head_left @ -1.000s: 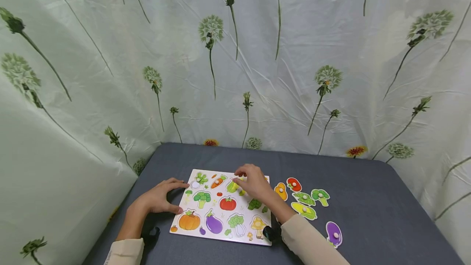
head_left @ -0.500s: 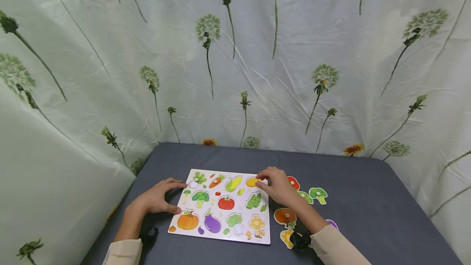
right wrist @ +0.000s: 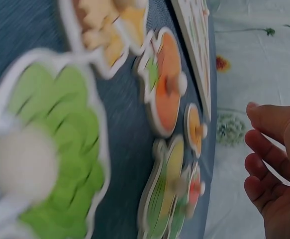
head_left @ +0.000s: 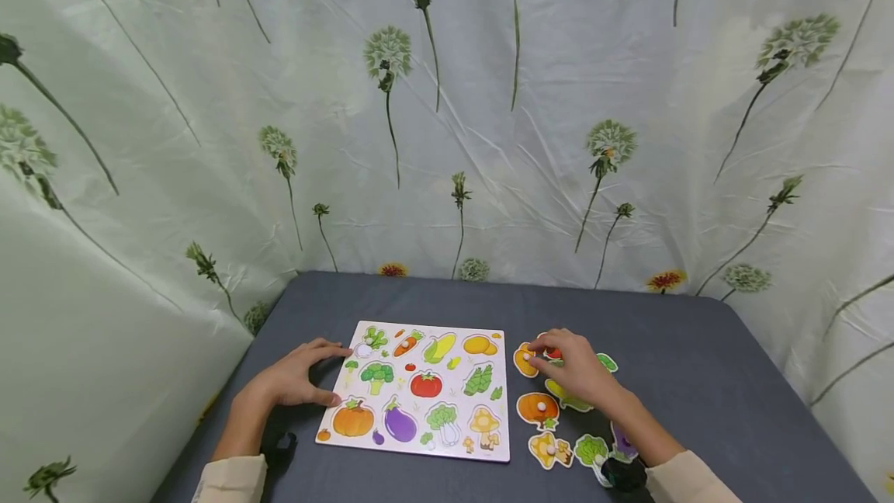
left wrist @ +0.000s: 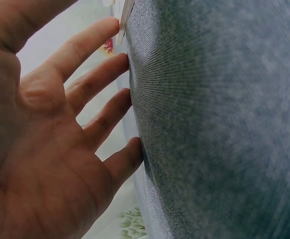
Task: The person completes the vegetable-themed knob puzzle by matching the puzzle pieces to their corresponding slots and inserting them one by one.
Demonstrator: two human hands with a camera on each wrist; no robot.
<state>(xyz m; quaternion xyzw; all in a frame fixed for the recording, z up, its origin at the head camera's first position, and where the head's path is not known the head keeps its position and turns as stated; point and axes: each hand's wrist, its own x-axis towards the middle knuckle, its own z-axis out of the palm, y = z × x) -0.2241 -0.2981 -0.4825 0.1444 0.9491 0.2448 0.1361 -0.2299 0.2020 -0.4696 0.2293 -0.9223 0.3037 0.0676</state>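
Observation:
A white vegetable puzzle board [head_left: 461, 398] lies flat on the table. My left hand [head_left: 296, 375] is at its left edge, fingers and thumb spread; in the left wrist view the fingers [left wrist: 102, 117] are extended, one tip by the board's edge [left wrist: 126, 20]. Right of the board, my right hand [head_left: 576, 367] hovers over loose knobbed pieces, fingertips close to a yellow-orange piece [head_left: 525, 360]. In the right wrist view its loosely bent fingers hold nothing, apart from that piece [right wrist: 193, 127]. The hand partly covers a tomato piece [head_left: 553, 353] and a corn piece [head_left: 573, 397].
A carrot piece [head_left: 405, 345] with a knob sits in the board's top row. Pumpkin [head_left: 538, 408], mushroom [head_left: 547, 449], leafy green [head_left: 590, 450] and eggplant [head_left: 624, 442] pieces lie nearer the front right. A patterned curtain [head_left: 447, 138] hangs behind the grey table [head_left: 419, 297].
My right hand has moved right from above the board's top row to over the loose pieces. Its wrist uncovers the pumpkin and mushroom pieces. The left hand stays at the board's edge.

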